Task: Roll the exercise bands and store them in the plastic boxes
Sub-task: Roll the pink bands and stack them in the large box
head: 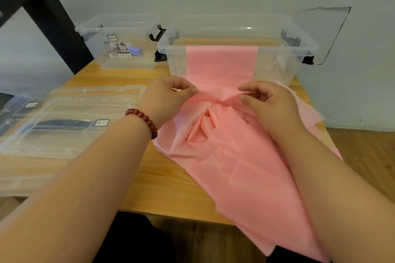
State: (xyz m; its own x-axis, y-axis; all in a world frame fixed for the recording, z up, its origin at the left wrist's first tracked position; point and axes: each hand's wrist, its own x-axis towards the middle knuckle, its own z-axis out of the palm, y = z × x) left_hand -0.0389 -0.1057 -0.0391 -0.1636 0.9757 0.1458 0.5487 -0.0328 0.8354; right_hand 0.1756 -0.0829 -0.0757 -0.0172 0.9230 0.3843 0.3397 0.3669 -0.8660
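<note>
A long pink exercise band (222, 64) hangs over the front rim of the clear plastic box (303, 49) on the right and spills in crumpled folds across the wooden table and off its front edge. My left hand (166, 98) pinches a fold of the band just in front of that box. My right hand (269, 102) pinches the band a little to the right, thumb against fingertips. A second clear plastic box (96, 32) stands at the back left with a small purple roll (135, 51) inside.
Two clear box lids (64, 126) lie stacked on the table's left side. A black metal frame leg (53, 19) rises at the back left. A grey wall runs close behind the boxes. The table's right edge lies just past the band.
</note>
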